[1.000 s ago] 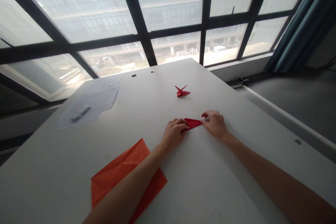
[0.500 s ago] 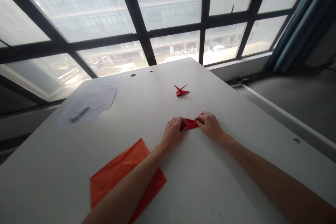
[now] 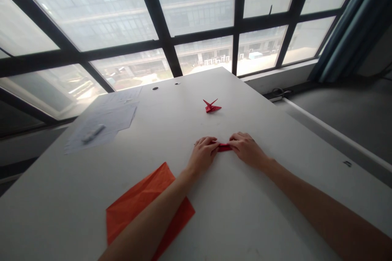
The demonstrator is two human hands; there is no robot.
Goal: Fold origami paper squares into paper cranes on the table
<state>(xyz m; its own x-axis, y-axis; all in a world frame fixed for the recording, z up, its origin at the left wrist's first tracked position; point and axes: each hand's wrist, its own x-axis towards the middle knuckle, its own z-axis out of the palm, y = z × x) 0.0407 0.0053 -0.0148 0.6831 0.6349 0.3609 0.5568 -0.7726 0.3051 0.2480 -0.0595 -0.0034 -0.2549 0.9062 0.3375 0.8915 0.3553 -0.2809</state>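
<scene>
left hand (image 3: pixel 202 155) and right hand (image 3: pixel 247 151), both narrow, holding opposite ends of a folded red paper (image 3: pixel 224 147)

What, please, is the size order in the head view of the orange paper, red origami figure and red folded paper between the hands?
Largest: orange paper sheet. Too close to rank: red origami figure and red folded paper, partly hidden.

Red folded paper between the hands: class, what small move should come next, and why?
Probably crease it flatter: the narrow red folded paper lies on the white table, with the left hand and right hand pressing it from either end.
</scene>
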